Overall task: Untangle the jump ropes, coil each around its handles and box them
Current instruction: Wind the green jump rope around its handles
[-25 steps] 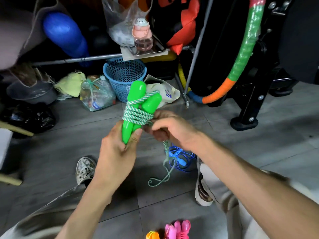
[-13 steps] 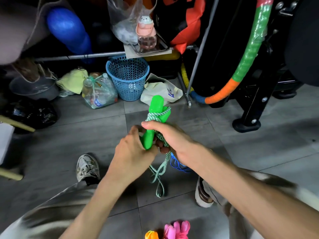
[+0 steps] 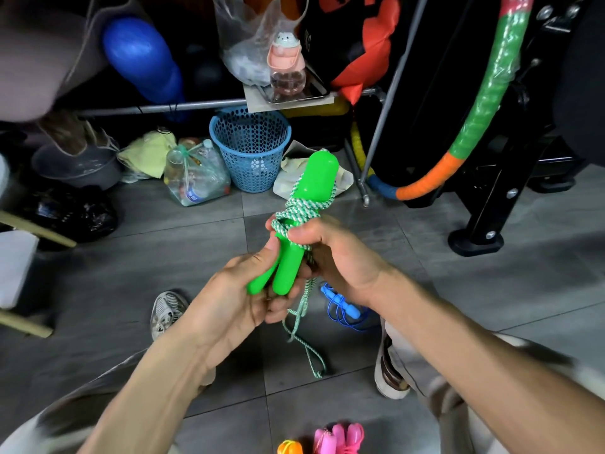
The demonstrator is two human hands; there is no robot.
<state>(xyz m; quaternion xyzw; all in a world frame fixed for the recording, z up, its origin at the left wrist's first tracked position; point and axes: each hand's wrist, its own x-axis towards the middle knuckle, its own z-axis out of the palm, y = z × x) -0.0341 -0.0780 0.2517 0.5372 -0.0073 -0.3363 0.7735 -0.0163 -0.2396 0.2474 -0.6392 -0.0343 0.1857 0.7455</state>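
1. The left hand [image 3: 240,298] is gripping the lower ends of the two green handles [image 3: 296,237] at centre frame, thumb lying along the left handle and fingers curling underneath.
2. The right hand [image 3: 340,257] is closing around the middle of the same handles from the right, its fingers pinching the green-and-white rope [image 3: 296,211] against them.
3. The rope is sitting in several turns around the handles just above the right hand; the handles are pointing up and slightly right, tips toward the upper centre of the frame.
4. A loose tail of the rope is hanging down from under the hands and ending in a loop [image 3: 311,358] over the grey tile floor [image 3: 458,290] at lower centre.
5. A blue jump rope [image 3: 343,311] is lying bundled on the floor just right of the hanging tail, partly hidden by the right wrist.
6. A pink jump rope [image 3: 340,437] and an orange one [image 3: 289,448] are lying side by side at the bottom edge, cut off by the frame.
7. A blue mesh basket [image 3: 250,149] is standing at upper centre, behind the handle tips.
8. A clear bag of bottles [image 3: 196,178] is resting to the left of the basket.
9. A striped hoop [image 3: 484,103] is leaning at upper right.
10. One shoe [image 3: 167,311] is showing at lower left of centre, another [image 3: 389,371] at lower right.
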